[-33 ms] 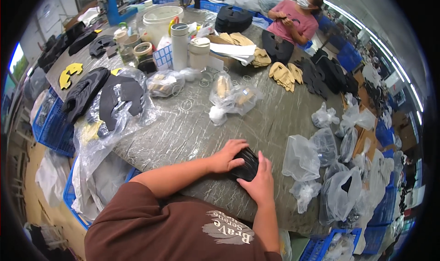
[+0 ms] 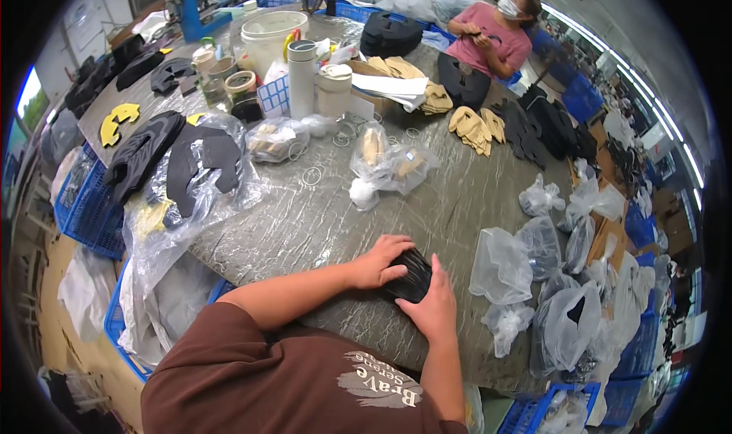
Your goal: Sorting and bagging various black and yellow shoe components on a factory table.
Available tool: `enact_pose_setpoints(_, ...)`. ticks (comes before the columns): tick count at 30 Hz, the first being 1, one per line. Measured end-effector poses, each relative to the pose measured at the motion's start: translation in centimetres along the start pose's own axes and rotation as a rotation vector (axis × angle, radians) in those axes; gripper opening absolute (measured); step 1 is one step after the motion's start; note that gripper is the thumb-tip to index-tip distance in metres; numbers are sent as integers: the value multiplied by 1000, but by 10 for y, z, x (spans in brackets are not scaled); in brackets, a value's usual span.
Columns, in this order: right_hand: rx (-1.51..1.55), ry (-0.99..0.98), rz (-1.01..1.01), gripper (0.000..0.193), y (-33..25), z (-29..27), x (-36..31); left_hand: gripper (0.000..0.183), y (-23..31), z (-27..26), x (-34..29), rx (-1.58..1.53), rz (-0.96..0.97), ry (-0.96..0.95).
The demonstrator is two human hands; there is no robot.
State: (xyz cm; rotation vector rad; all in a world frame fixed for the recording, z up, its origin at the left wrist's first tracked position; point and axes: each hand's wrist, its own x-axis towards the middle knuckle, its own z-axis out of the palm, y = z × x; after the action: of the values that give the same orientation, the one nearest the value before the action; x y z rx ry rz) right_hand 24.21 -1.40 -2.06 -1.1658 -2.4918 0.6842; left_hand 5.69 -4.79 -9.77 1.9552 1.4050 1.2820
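Observation:
Between my two hands, near the table's front edge, is a stack of thin black pieces (image 2: 410,275) with layered edges showing. My left hand (image 2: 379,264) is wrapped over its left end, thumb pressed against the near side. On the right end, my right hand (image 2: 433,302) grips with the thumb in front and fingers along the far side. The stack's underside is hidden, so I cannot tell if it touches the table. Ahead lie clear plastic bags (image 2: 374,146) holding tan pieces.
Clear plastic bags (image 2: 505,266) crowd the right side. Black cut pieces (image 2: 202,159) lie on plastic at left. A white bucket (image 2: 274,28), a tall bottle (image 2: 302,75) and jars stand farther back. Tan pieces (image 2: 473,129) lie near a masked person in pink (image 2: 488,37) across the table.

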Motion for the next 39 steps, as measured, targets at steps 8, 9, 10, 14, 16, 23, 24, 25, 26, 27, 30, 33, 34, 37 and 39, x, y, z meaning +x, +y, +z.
enact_pose_setpoints(8, 58, 14, 158, 95, 4, 4, 9, 23, -37, -67, 2, 338, -345, 562)
enact_pose_setpoints(9, 57, 17, 123, 90, 7, 5, 10, 20, -43, -90, 5, 253, -479, 534)
enact_pose_setpoints(10, 55, 18, 111, 90, 9, 3, 10, 18, -52, -104, 8, 316, -536, 566)
enact_pose_setpoints(14, 458, 63, 156, 77, 15, -6, 14, 18, -91, -141, 22, 474, -554, 583)
enact_pose_setpoints(16, 965, 62, 223, 77, 8, -10, 18, 21, -102, -155, 38, 424, -689, 607)
enact_pose_setpoints(23, 1507, 13, 222, 81, 30, 0, 0, 21, -146, -153, 93, 639, -892, 544)
enact_pose_setpoints(24, 1541, 0, 211, 83, 34, 1, -2, 20, -140, -154, 93, 555, -868, 606)
enact_pose_setpoints(25, 1539, 2, 188, 83, 34, -1, -3, 17, -139, -158, 83, 551, -706, 695)
enact_pose_setpoints(26, 1606, -39, 189, 83, 30, -2, -3, 14, -135, -161, 72, 550, -547, 779)
enact_pose_setpoints(27, 1673, -74, 197, 84, 30, -3, -2, 12, -122, -160, 65, 506, -439, 750)
enact_pose_setpoints(30, 1706, -166, 143, 85, 33, 1, 13, 9, -48, -138, 45, 302, -347, 493)
enact_pose_setpoints(33, 1622, -302, 87, 79, 6, 2, 40, 13, 10, -104, 28, 247, -138, 71)
enact_pose_setpoints(34, 1624, -345, 97, 77, -5, 4, 46, 14, 19, -97, 24, 187, -117, 10)
enact_pose_setpoints(37, 1581, -436, 42, 73, -9, 19, 55, 17, 32, -85, 20, 42, -103, 78)
enact_pose_setpoints(39, 1637, -387, 56, 70, -13, 20, 48, 17, 35, -84, 15, -35, -99, 43)
